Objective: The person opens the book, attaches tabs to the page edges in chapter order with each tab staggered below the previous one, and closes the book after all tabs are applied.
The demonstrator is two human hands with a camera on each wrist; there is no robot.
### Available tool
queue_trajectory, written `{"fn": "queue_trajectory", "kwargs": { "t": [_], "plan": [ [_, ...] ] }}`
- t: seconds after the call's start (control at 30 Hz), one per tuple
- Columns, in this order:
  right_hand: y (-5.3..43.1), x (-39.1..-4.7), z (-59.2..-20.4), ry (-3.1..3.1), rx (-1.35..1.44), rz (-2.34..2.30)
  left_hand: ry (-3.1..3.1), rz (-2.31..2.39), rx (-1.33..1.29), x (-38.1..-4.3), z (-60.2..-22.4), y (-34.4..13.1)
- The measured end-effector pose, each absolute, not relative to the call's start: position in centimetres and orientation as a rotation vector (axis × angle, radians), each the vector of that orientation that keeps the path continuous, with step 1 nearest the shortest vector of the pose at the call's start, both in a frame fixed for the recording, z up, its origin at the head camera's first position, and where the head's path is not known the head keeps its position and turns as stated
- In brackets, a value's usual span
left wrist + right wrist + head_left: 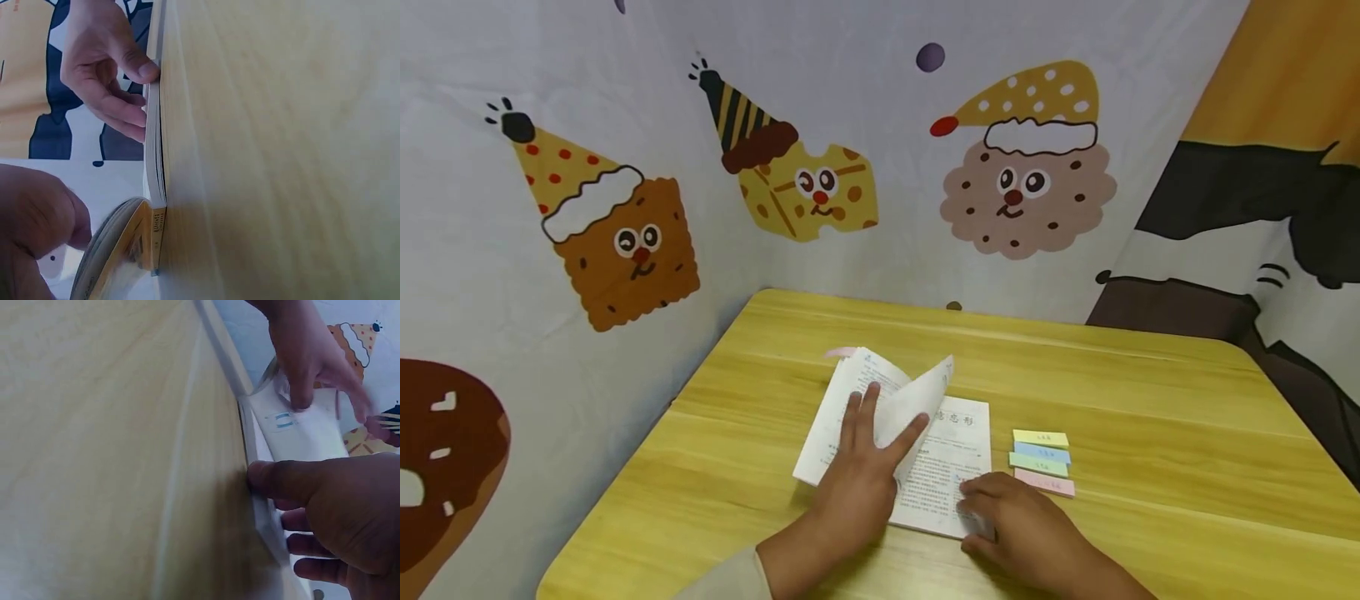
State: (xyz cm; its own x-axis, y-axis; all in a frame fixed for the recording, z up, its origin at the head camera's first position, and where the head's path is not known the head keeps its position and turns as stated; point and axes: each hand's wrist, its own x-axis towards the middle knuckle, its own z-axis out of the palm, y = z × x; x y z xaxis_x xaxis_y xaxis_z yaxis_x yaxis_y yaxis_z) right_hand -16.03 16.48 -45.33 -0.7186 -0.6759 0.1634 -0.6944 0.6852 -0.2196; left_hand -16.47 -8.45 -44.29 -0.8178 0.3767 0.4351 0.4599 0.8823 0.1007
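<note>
Had the left hand spread over the left side of the book, in the lower middle of the frame, with straight fingers on the left page and the thumb laid against a raised leaf. Bent the right hand round the lower right corner, with the thumb at the bottom edge and curled fingers over the right page, gripping the book there. Set the two hands well apart, with the leaf and lines of print between. Could not be sure, from the dim, close wrist views, of any pinch behind that leaf.

Judged the step in hand to be page-turning, only part done. Reckoned the next move to call for laying the leaf over and pressing it flat, while holding the corner down.

Had the book lying open on the table, just left of four paper strips, yellow, blue, green and pink from top to bottom. Noted a pink tab jutting from the book's upper left corner and, across the upper half, a pale backdrop with cartoon snacks.
</note>
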Motion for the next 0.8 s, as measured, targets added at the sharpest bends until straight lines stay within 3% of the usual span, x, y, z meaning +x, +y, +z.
{"fn": "queue_trajectory", "kwargs": {
  "t": [0.33, 0.63, 0.8],
  "plan": [
    [16.9, -16.0, -44.3, -2.711, 1.228, 0.378, -2.866, -0.033, -0.305, -16.2, -44.1, -8.9],
    [17.6, -16.1, -44.1, -2.729, 1.172, 0.423, -2.758, -0.209, -0.801, -16.2, -44.0, -8.2],
    [17.6, -16.1, -43.8, -2.528, 1.13, 0.399, -2.936, -0.335, -0.774, -15.7, -44.2, -7.5]
  ]
}}
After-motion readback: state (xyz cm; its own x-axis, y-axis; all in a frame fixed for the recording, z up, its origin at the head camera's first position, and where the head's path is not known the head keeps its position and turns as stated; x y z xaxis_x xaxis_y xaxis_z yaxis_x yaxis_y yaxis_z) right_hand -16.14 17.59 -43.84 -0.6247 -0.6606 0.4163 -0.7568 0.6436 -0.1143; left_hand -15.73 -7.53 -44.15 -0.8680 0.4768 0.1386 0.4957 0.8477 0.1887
